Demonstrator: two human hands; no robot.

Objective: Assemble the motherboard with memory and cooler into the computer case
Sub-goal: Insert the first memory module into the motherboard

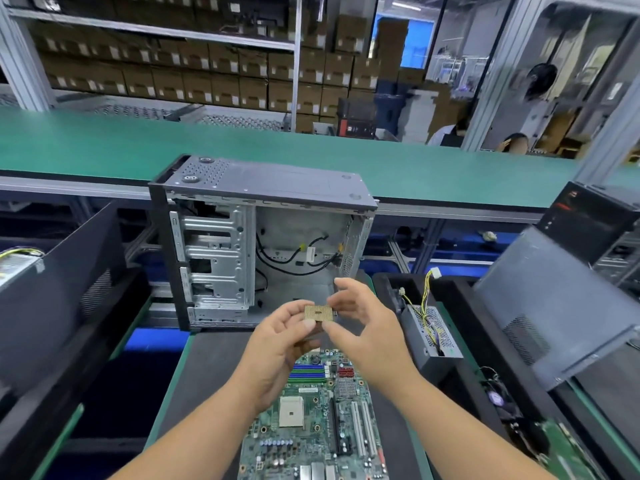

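— Lying nearest: motherboard, flat on the dark mat, running off the bottom edge of the view. Showing a pale square socket, blue and green memory slots, white expansion slots. Carrying a small white sticker, too blurred for reading.

— Any brand anywhere?

— None legible. Red markings on the black case front at far right, too blurred for reading.

— And the hands?

— Hovering above the board's far end. Left hand curling fingers and thumb around the processor chip, pinching its left edge. Right hand pinching the chip's right side between thumb and fingers, other fingers spreading loosely. Chip showing its gold pin side toward the camera, well clear of the socket below.

— Room around them?

— Mat bordered by green edging on both sides. Black tray wall standing left, another black tray at right holding a power supply with yellow and black wires.

— Further back?

— Computer case standing upright just beyond the mat's far edge, open side facing the camera, black cables hanging inside, metal drive cage at its left. Then a green conveyor belt, and shelves of cardboard boxes behind.
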